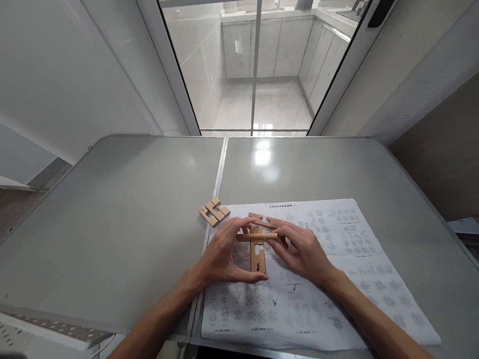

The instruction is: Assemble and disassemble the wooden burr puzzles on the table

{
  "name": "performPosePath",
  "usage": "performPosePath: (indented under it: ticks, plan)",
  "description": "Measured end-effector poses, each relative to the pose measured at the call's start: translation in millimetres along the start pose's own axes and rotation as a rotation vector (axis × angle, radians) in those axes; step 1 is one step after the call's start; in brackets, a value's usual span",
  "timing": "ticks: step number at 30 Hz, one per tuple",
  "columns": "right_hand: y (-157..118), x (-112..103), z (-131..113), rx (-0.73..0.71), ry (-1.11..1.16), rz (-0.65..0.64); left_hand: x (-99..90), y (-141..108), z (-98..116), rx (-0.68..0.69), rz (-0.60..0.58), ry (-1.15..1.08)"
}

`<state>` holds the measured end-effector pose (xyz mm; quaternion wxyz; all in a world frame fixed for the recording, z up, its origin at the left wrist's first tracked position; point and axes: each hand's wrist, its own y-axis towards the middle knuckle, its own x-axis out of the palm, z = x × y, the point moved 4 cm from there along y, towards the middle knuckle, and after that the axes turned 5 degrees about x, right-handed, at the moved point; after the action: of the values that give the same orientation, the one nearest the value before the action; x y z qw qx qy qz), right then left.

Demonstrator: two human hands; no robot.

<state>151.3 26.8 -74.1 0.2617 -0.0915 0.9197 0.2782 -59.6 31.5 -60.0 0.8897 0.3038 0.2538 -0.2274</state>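
A notched wooden puzzle piece (257,262) with a dark mark near its lower end is pinched lengthwise between the thumb and fingers of my left hand (220,252). Across its upper part lies a second, narrow-looking wooden puzzle piece (264,236), seen edge-on. The fingertips of my right hand (303,252) are closed on the right end of that crosswise piece. Whether the two pieces are fitted together cannot be made out. Just behind them, another notched wooden piece (275,222) lies on the sheet, partly covered by my fingers.
Several wooden pieces (214,211) lie together left of the sheet, by the table's metal seam. A large printed paper sheet (364,245) with small diagrams is spread under my hands. The grey table (141,206) reaches back to a glass door (235,104).
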Motion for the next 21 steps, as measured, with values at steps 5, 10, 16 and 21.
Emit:
performPosePath:
  ticks: [5,10,16,21]
  plan:
    - [2.1,-3.8,-0.8,-0.001,-0.075,0.043,0.1,-0.2,2.4,0.030,0.007,-0.047]
    - [2.5,-5.0,1.3,0.026,-0.082,0.070,-1.6,2.0,4.2,0.070,0.058,-0.022]
    - [1.6,-3.8,2.9,0.065,-0.064,0.062,-0.7,0.7,4.8,0.048,0.044,-0.035]
    - [-0.2,-0.9,8.7,0.128,-0.023,0.024,8.5,2.7,3.9,0.117,-0.024,0.068]
